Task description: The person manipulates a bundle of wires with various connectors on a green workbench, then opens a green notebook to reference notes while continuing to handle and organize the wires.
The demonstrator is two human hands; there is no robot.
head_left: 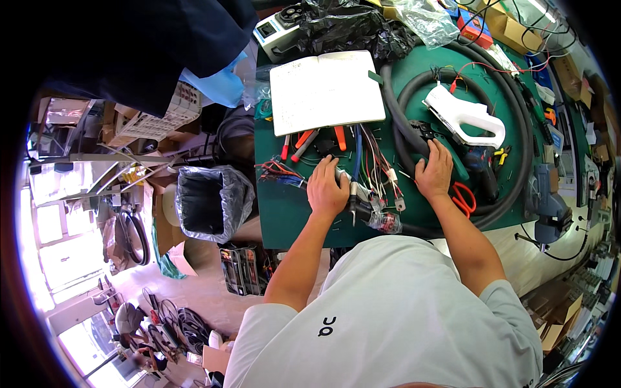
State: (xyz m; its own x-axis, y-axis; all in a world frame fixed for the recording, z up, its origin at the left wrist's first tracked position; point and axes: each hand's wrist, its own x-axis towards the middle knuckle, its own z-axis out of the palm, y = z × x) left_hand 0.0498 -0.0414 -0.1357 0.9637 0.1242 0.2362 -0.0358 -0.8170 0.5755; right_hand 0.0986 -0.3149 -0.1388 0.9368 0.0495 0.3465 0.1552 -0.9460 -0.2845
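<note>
On the green tabletop (284, 223), left hand (328, 187) and right hand (434, 171) flank loose wires (376, 161).
Both are half-curled; any grip is hard to tell. The black cable (392, 103) loops at right, partly covered by a white handled casing (455, 111), near a drill (481, 169); an open notebook (326, 94) lies beyond the wires.

plastic-lined bin (238, 202) left of green table (278, 216); black plastic bag (349, 29) at far side

The left forearm (297, 262) slants up to the left hand (327, 189), near frame centre, knuckles upward; the right forearm (467, 236) angles up-left to the right hand (435, 172), thumb spread.
</note>
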